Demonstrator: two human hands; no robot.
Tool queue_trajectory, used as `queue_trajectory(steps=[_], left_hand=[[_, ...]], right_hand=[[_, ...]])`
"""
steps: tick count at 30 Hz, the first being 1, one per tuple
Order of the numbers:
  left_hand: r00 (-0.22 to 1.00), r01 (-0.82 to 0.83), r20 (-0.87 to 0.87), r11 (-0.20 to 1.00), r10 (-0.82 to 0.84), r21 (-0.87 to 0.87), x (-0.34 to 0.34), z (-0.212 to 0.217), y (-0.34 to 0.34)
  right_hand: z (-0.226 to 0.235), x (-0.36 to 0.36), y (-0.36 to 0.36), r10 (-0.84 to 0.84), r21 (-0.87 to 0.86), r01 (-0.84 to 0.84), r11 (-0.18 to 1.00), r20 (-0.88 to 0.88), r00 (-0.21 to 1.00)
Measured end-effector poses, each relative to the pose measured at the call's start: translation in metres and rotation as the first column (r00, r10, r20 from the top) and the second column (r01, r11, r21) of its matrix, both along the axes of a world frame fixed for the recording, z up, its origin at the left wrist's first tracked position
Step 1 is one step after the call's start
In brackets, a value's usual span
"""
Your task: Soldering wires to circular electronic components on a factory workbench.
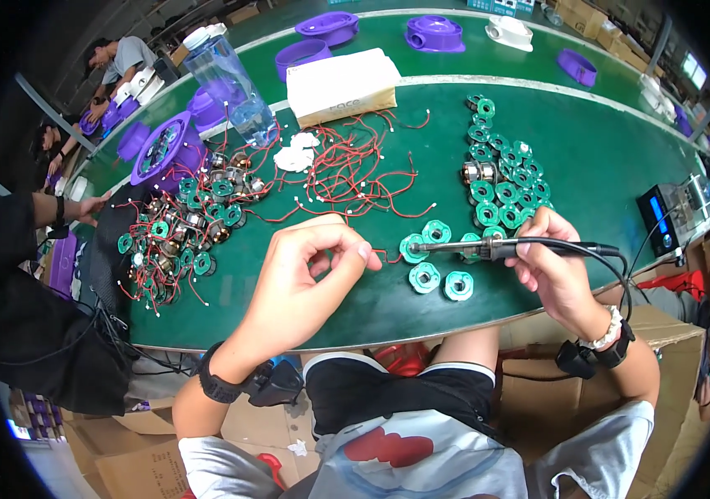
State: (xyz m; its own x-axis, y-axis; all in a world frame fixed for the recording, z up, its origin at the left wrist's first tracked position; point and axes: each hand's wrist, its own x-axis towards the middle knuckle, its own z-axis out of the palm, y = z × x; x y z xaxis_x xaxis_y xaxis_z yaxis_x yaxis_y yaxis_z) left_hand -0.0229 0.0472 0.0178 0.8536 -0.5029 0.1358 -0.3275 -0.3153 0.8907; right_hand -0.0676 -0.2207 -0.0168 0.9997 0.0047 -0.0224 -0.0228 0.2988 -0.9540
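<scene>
My left hand (309,274) is closed in a pinch on a short red wire (385,252), whose free end reaches toward a round green circuit board (410,254). My right hand (556,270) grips a soldering iron (463,247) that lies nearly level. Its tip is over that same board; whether it touches is too small to tell. Several similar green boards, such as this one (458,285), lie close around the tip. Beyond my right hand, more round boards on motors (506,193) stand packed together. The iron's black cable (621,279) loops down past my right wrist.
Loose red wires (355,170) spread across the green table (272,324). Left of them is a heap of wired motors (197,220). A white box (343,86), water bottle (234,91) and purple housings (170,150) stand behind. A soldering station (661,220) sits right. Another person's hand (90,208) shows left.
</scene>
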Motion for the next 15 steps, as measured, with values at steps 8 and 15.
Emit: queue_trajectory(steps=[8, 15], left_hand=[[0.999, 0.006, -0.032, 1.0, -0.006, -0.001, -0.008, 0.004, -0.005], [1.0, 0.015, 0.022, 1.0, -0.015, 0.011, -0.01, 0.006, -0.011]], right_hand=[[-0.005, -0.005, 0.006, 0.012, -0.038, -0.012, 0.999, 0.003, 1.0], [-0.006, -0.004, 0.005, 0.01, -0.041, -0.01, 0.999, 0.003, 1.0]])
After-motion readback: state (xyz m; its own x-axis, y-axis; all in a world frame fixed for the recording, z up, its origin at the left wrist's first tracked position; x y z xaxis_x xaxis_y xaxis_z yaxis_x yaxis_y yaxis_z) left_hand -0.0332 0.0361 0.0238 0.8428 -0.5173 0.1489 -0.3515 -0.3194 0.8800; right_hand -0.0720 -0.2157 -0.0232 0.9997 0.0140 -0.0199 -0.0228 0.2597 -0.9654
